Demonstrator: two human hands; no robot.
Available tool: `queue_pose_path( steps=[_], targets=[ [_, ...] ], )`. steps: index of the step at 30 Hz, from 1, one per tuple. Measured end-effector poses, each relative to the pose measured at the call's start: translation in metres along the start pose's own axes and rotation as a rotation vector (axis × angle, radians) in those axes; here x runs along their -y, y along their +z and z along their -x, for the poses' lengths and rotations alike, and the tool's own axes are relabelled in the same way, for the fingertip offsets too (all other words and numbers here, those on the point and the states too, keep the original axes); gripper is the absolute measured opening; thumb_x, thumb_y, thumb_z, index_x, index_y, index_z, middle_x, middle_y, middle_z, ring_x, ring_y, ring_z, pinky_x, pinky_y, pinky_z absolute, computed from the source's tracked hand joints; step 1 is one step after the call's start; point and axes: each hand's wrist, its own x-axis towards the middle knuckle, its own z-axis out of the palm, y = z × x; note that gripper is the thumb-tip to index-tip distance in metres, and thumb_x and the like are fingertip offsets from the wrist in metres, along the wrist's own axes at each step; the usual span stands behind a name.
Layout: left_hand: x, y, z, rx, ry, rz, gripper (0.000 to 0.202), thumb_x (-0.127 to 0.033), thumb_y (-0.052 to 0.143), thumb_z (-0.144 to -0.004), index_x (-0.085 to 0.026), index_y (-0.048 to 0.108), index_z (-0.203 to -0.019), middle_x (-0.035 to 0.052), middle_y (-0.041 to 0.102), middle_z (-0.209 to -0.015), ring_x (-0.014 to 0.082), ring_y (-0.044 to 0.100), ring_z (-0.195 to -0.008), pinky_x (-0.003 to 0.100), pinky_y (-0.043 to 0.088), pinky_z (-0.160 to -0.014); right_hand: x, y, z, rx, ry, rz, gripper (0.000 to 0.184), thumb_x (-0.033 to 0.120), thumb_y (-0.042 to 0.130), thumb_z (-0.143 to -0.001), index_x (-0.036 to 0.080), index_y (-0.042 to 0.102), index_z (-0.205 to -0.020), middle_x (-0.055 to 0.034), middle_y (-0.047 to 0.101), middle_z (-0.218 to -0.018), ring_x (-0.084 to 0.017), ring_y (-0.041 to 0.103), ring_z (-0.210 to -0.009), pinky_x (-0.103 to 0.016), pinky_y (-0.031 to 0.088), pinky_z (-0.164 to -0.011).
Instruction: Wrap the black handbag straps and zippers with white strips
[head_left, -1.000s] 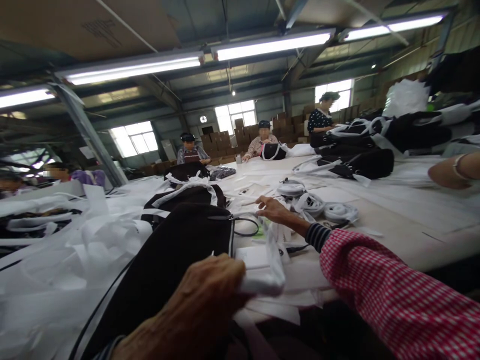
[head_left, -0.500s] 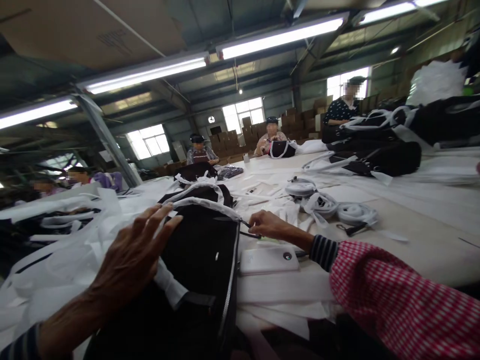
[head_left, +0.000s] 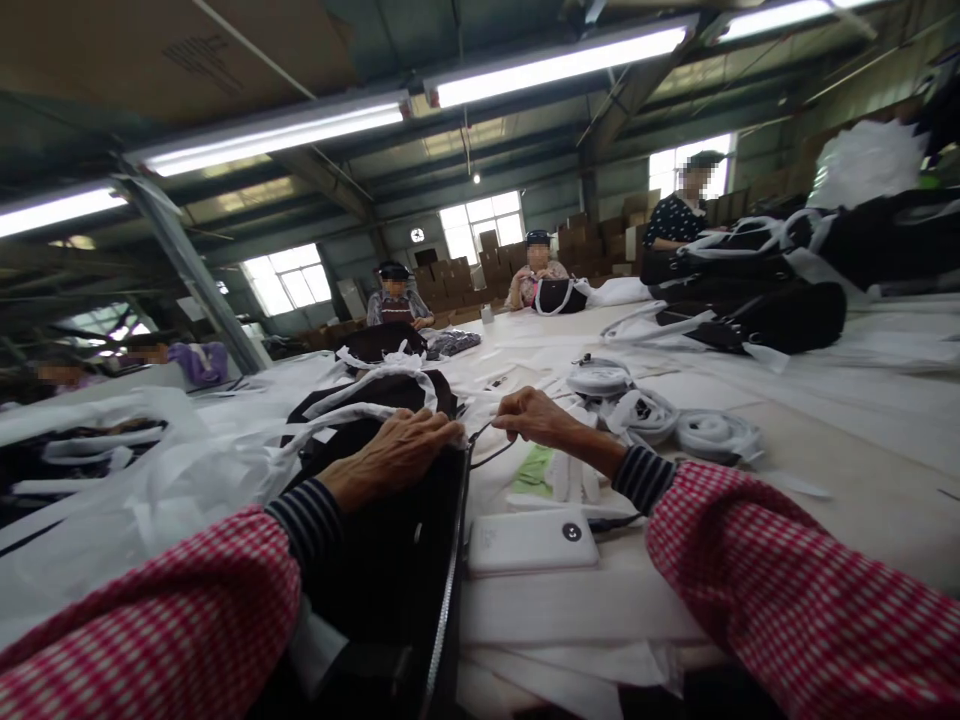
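Observation:
A black bag (head_left: 390, 560) with a zip along its right edge lies on the table in front of me. My left hand (head_left: 394, 452) rests on the bag's far end with its fingers curled over the edge, gripping it. My right hand (head_left: 534, 415) is closed in a pinch on a thin dark cord or zip pull (head_left: 487, 445) at the bag's far right corner. Both arms wear red checked sleeves over striped cuffs. A white power bank (head_left: 531, 541) lies flat just right of the bag, below my right wrist.
Rolls of white strap (head_left: 660, 410) lie beyond my right hand. White strap and wrapping (head_left: 135, 480) pile up at left. More black bags (head_left: 750, 310) stack at right. Several other people sit along the table's far side (head_left: 540, 265). A green scrap (head_left: 534, 468) lies near my right hand.
My left hand let go of white material, passed over the bag with spread fingers, and now grips its far end. My right hand drew in from the table to pinch the cord.

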Motion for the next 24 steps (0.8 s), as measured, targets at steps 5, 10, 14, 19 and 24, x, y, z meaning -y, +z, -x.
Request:
queue_pose_path(
  steps=[5,10,14,19,24],
  targets=[
    [0.034,0.007,0.015,-0.009,-0.119,0.228,0.029,-0.019,0.035,-0.101,-0.019,0.063,-0.109,0.0075,0.064,-0.102,0.0224,0.058,-0.089,0.036,0.044,-0.081,-0.017,0.004,-0.004,-0.074,0.016,-0.216,0.015,0.025,0.07,-0.079,0.013,0.068,-0.07,0.0014,0.062,-0.055,-0.008,0.049,-0.045,-0.021,0.037,-0.047],
    [0.055,0.004,0.027,-0.111,-0.368,0.538,0.033,-0.045,0.043,-0.1,-0.022,0.066,-0.104,0.0042,0.068,-0.097,0.024,0.062,-0.087,0.034,0.046,-0.078,-0.014,0.002,-0.013,-0.127,0.018,-0.265,0.004,0.011,0.071,-0.072,0.013,0.069,-0.07,0.002,0.063,-0.058,-0.008,0.054,-0.054,-0.019,0.039,-0.053],
    [0.064,-0.006,0.035,-0.199,-0.568,0.611,0.028,-0.045,0.05,-0.093,-0.023,0.067,-0.101,0.0028,0.068,-0.084,0.0239,0.061,-0.079,0.035,0.044,-0.071,-0.01,0.007,-0.018,-0.159,0.113,-0.307,0.009,0.014,0.066,-0.08,0.014,0.066,-0.071,0.0012,0.062,-0.06,-0.008,0.051,-0.051,-0.02,0.035,-0.049],
    [0.064,-0.003,0.033,-0.172,-0.642,0.644,0.037,-0.057,0.06,-0.087,-0.021,0.068,-0.095,0.0026,0.068,-0.085,0.0247,0.062,-0.083,0.032,0.043,-0.069,0.01,0.018,0.002,-0.037,0.078,-0.356,0.013,0.021,0.065,-0.085,0.015,0.065,-0.074,0.0028,0.058,-0.058,-0.009,0.049,-0.053,-0.021,0.035,-0.05],
    [0.069,0.031,0.018,-0.209,-0.78,0.543,0.049,-0.059,0.044,-0.096,-0.02,0.06,-0.071,-0.0004,0.052,-0.064,0.0175,0.052,-0.064,0.03,0.033,-0.063,0.041,0.033,0.041,0.071,-0.195,-0.063,0.026,0.021,0.069,-0.087,0.015,0.055,-0.065,0.0037,0.053,-0.061,-0.009,0.047,-0.06,-0.025,0.031,-0.06]
  ],
)
